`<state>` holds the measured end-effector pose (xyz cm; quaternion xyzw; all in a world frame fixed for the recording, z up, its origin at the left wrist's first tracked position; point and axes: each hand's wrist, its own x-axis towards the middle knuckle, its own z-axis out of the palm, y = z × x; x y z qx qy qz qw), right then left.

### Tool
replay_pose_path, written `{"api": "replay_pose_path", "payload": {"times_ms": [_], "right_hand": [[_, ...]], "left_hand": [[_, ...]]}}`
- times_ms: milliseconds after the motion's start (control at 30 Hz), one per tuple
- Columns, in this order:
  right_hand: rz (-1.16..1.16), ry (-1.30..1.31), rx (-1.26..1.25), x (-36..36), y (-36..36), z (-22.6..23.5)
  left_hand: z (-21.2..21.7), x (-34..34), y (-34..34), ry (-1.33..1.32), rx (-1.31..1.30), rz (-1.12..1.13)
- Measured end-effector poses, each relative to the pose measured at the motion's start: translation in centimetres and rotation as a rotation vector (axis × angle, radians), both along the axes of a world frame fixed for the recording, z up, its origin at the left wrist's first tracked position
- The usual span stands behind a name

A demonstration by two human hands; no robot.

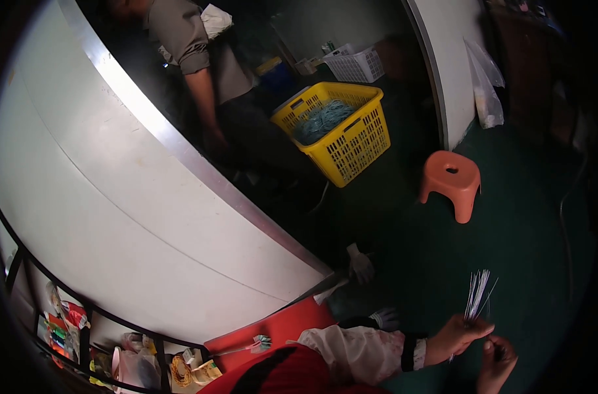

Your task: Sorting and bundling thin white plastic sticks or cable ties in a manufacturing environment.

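While the bundle of thin pale strands (476, 295) fans upward low in the right of the view, over the dark green floor (529, 217), the left hand (458, 336) pinches its lower end, fingers closed tight round the strands. Just beside it, lower and to the right, the right hand (496, 361) is curled near the bottom of the bundle, though whether its fingers actually grip anything I cannot tell, it's too dark and small there. The left forearm wears a pale sleeve (358, 351) with a dark cuff. Moving out, a white glove (360, 264) lies on the floor by the corner of the big white table (102, 217), which has a metal edge. Further back sits an orange plastic stool (451, 182), and behind it a yellow crate (341, 128) holding blue-green cords, with a white basket (356, 64) beyond. Another person (200, 72) in a grey shirt stands at the table's far side, arm hanging down.
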<state>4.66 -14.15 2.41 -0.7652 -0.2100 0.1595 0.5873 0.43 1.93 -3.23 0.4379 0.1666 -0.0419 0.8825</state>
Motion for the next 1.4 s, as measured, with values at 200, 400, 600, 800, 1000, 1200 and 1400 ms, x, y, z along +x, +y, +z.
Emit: {"api": "replay_pose_path", "payload": {"times_ms": [200,400,600,800,1000,1200,1400], "right_hand": [[-0.023,0.089,0.046,0.1,-0.4,-0.6],[0.002,0.231,0.078,0.0,-0.7,-0.8],[-0.010,0.279,0.090,0.1,-0.6,-1.0],[-0.059,0.278,0.114,-0.1,0.0,-0.7],[-0.160,-0.251,-0.125,-0.6,1.1,-3.0],[-0.201,-0.512,-0.186,-1.9,1.5,-1.5],[-0.181,-0.567,-0.224,-2.7,1.8,-0.8]], "left_hand": [[0.3,0.0,0.2,0.020,-0.105,-0.052],[2.0,-0.5,0.6,0.040,-0.143,-0.073],[0.8,-0.4,0.1,0.028,-0.112,-0.067],[2.1,-0.5,0.5,0.038,-0.046,-0.026],[2.1,-0.6,-0.3,-0.116,0.221,0.167],[3.2,-1.3,-0.2,-0.101,0.331,0.103],[2.8,-1.8,-0.4,-0.100,0.423,0.140]]}}
